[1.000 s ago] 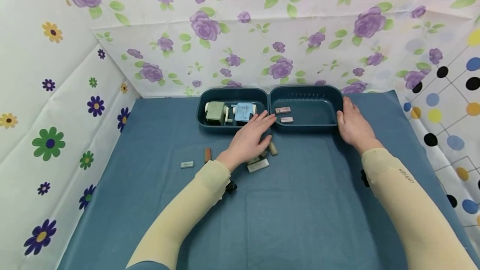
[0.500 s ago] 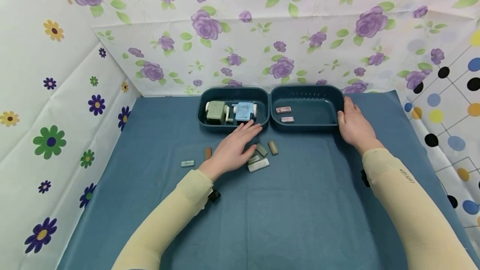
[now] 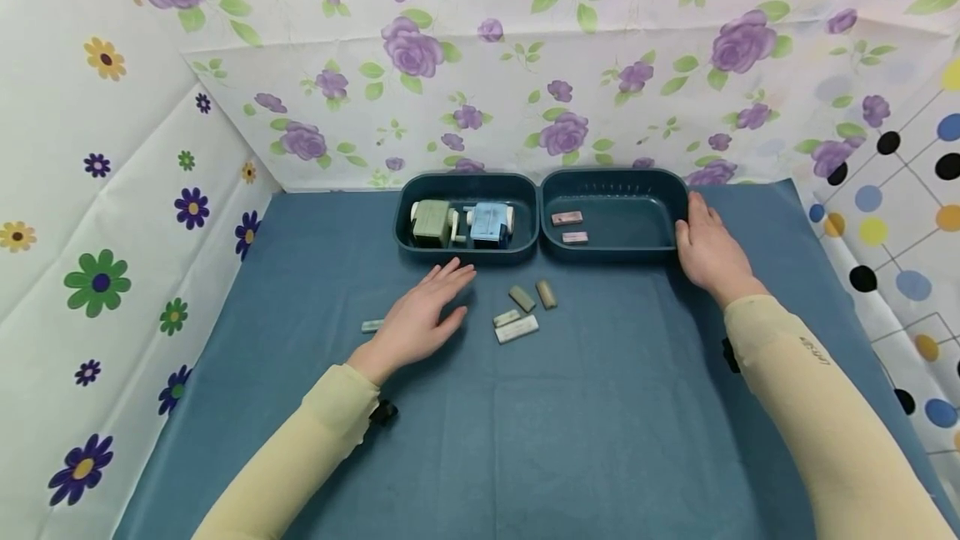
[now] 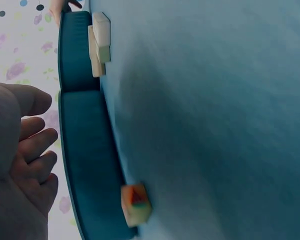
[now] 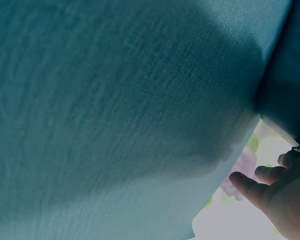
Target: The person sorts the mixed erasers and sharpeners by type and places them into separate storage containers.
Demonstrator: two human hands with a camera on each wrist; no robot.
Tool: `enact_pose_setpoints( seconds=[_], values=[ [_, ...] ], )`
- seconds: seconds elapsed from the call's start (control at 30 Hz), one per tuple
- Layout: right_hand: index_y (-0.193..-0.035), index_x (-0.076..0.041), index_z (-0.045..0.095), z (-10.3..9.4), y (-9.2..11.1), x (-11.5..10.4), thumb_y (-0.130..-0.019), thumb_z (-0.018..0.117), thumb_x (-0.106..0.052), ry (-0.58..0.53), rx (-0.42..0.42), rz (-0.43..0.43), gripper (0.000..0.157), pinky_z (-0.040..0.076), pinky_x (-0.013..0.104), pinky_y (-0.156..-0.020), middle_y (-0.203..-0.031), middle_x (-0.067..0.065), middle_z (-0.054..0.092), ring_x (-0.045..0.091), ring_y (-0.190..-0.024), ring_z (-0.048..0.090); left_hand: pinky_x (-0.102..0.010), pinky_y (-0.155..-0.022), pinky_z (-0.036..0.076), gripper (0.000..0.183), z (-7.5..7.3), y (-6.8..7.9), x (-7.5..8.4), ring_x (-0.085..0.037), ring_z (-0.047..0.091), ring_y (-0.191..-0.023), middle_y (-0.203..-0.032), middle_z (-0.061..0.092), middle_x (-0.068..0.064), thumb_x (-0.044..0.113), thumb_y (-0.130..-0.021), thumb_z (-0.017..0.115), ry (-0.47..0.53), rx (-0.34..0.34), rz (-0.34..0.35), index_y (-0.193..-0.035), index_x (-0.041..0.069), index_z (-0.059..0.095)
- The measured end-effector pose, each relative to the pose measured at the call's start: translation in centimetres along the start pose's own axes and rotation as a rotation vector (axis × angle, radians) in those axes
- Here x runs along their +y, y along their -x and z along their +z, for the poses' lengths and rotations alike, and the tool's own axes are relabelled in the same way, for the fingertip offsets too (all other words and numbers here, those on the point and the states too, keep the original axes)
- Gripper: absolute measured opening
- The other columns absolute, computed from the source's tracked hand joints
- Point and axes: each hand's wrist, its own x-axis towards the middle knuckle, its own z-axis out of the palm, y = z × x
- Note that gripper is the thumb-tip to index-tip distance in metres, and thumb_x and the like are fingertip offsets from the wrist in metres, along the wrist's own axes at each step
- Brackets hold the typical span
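My left hand (image 3: 416,319) hovers over the table with its fingers extended and holds nothing. It covers part of a pale green eraser (image 3: 371,326). In the left wrist view an orange-ended, eraser-like block (image 4: 136,205) lies near that hand, blurred. To its right are a white eraser (image 3: 517,329), a small greenish eraser (image 3: 506,317), a grey-green eraser (image 3: 522,298) and a tan eraser (image 3: 546,294). My right hand (image 3: 711,248) rests against the right end of the right-hand tray (image 3: 607,256), fingers nearly straight. Two pink erasers (image 3: 567,217) lie inside that tray.
Beside it, touching, stands the left-hand tray (image 3: 467,257). In it are a green crank pencil sharpener (image 3: 432,222) and a blue crank pencil sharpener (image 3: 490,223). A flowered cloth wall (image 3: 495,90) rises directly behind both trays.
My left hand has moved left and towards me, away from the trays, uncovering the erasers in the middle and now covering the orange-brown block. My right hand has stayed at the tray's end.
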Motion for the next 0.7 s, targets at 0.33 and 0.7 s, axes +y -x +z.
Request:
enact_pose_setpoints(
  seconds=[0.33, 0.7],
  values=[
    [-0.169, -0.005, -0.015, 0.0, -0.2, -0.2, -0.117, 0.014, -0.043, 0.002, -0.013, -0.007, 0.071, 0.010, 0.072, -0.124, -0.176, 0.022, -0.014, 0.054, -0.159, -0.001, -0.045, -0.131, 0.022, 0.059, -1.8, 3.9, -1.9, -0.025, 0.030, -0.160, -0.165, 0.047, -0.010, 0.014, -0.106, 0.070, -0.003, 0.073, -0.087, -0.160, 0.004, 0.050],
    [-0.168, -0.005, -0.017, 0.0, 0.0, -0.2, -0.117, 0.014, -0.042, 0.000, -0.014, -0.001, 0.070, 0.011, 0.074, -0.123, -0.176, 0.023, -0.014, 0.054, -0.159, -0.001, -0.053, -0.131, 0.020, 0.063, -4.0, 8.1, -4.9, -0.034, 0.028, -0.160, -0.166, 0.045, -0.016, 0.016, -0.105, 0.072, -0.005, 0.000, -0.285, -0.161, 0.002, 0.047]
  ],
)
